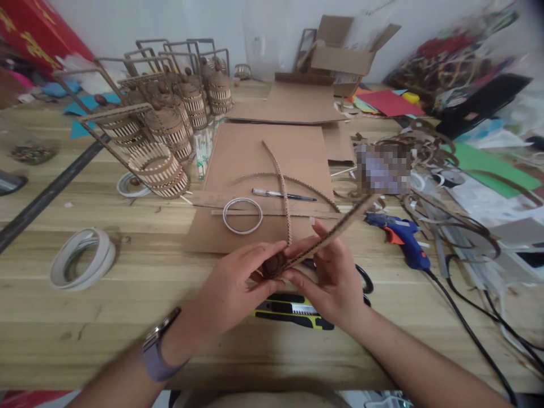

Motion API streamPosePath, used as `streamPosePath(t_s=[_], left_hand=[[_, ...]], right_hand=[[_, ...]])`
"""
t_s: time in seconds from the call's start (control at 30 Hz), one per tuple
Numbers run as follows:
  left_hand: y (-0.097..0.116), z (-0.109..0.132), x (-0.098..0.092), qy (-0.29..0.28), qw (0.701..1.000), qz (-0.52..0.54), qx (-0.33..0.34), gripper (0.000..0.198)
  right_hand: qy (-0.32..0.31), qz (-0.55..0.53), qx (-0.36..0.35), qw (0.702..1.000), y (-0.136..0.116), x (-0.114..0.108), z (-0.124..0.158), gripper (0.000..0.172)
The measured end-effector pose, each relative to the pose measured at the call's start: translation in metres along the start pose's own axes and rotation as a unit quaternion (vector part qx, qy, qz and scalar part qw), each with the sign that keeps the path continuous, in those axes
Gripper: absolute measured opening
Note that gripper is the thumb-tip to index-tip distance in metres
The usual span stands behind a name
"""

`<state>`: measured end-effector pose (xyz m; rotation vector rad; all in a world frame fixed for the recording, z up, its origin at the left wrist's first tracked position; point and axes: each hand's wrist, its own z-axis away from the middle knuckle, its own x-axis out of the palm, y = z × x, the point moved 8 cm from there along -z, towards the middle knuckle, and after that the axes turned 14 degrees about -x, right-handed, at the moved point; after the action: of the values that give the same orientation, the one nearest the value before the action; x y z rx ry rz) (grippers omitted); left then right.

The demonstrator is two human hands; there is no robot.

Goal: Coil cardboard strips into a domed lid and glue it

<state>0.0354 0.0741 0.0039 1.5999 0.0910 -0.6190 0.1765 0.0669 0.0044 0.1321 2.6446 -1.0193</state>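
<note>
A small brown coil of rolled corrugated cardboard (274, 262) is pinched in my left hand (229, 283), between thumb and fingers. From it a long corrugated cardboard strip (335, 229) rises to the upper right. My right hand (338, 283) closes its thumb and fingers on that strip close to the coil. Below both hands lies a yellow-and-black utility knife (293, 309), partly covered. Black scissors handles (364, 279) show behind my right hand. Just beyond the hands are a loose corrugated strip (280, 175), a pen (283, 194) and a white tape ring (242, 231).
Lantern-like cardboard baskets (159, 175) with tall handles crowd the back left. White tape rolls (83, 260) lie at left. A cardboard sheet (229, 153) covers mid-table. At right are a blue glue gun (397, 232) with a trailing cord and tangled brown strips (467, 221).
</note>
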Motion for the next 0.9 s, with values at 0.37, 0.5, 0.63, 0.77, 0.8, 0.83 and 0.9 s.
streamPosePath(t_s=[0.37, 0.5, 0.63, 0.77, 0.8, 0.83, 0.9], left_hand=[[-0.009, -0.004, -0.007, 0.014, 0.998, 0.02, -0.053, 0.045], [-0.004, -0.002, -0.003, 0.001, 1.0, -0.012, -0.009, 0.043], [-0.002, -0.001, 0.0, 0.003, 0.999, -0.035, 0.006, 0.04], [0.0, -0.001, 0.0, 0.008, 0.999, -0.052, 0.009, 0.041], [0.0, -0.001, 0.0, 0.009, 0.998, -0.055, 0.012, 0.041], [0.001, -0.001, 0.0, 0.008, 0.998, -0.058, 0.015, 0.041], [0.002, -0.001, 0.001, 0.008, 0.998, -0.066, 0.022, 0.041]], right_hand=[[-0.024, -0.127, -0.045, 0.991, -0.023, -0.009, -0.015, 0.046], [0.002, -0.309, 0.162, 0.937, 0.004, 0.006, -0.007, 0.014], [0.057, -0.408, 0.297, 0.862, 0.02, 0.02, 0.003, 0.026], [0.077, -0.451, 0.352, 0.817, 0.024, 0.029, 0.009, 0.029], [0.081, -0.459, 0.36, 0.809, 0.025, 0.03, 0.011, 0.03], [0.083, -0.466, 0.368, 0.801, 0.026, 0.032, 0.013, 0.03], [0.085, -0.482, 0.379, 0.786, 0.027, 0.035, 0.016, 0.028]])
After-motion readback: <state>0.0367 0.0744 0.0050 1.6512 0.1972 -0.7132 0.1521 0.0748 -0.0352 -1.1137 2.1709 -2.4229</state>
